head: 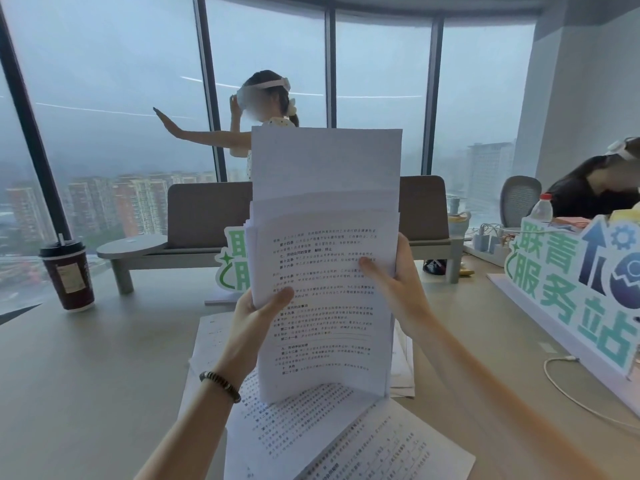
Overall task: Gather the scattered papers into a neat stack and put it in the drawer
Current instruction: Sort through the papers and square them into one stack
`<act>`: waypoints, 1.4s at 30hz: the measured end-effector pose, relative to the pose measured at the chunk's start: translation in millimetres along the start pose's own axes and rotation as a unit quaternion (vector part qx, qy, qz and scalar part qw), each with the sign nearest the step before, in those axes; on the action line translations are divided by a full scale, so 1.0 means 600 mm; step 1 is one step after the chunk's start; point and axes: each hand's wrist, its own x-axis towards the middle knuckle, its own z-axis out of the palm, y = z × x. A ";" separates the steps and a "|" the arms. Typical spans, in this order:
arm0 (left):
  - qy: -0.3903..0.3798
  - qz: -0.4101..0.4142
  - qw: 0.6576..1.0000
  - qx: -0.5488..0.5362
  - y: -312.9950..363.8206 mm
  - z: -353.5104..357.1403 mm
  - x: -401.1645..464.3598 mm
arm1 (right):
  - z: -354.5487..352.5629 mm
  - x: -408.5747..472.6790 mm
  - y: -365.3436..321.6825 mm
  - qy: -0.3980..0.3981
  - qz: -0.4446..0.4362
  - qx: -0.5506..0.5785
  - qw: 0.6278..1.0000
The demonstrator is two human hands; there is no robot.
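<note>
I hold a stack of printed papers [325,258] upright, its lower edge standing on loose sheets on the table. My left hand [258,315] grips the stack's left edge, thumb on the front page. My right hand [398,285] grips the right edge, thumb across the text. The sheets in the stack are uneven, some sticking up higher at the top. More printed sheets [332,441] lie flat on the table [86,375] under and in front of the stack. No drawer is in view.
A dark red paper cup [67,275] stands at the left. A green and white sign board [575,289] runs along the right, with a white cable [568,389] by it. A grey shelf with a divider [207,223] stands behind. Two people are beyond the table.
</note>
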 end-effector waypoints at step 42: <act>-0.027 -0.037 0.998 -0.035 0.007 -0.004 0.006 | 0.052 0.076 -0.167 -0.186 -0.335 -0.564 0.731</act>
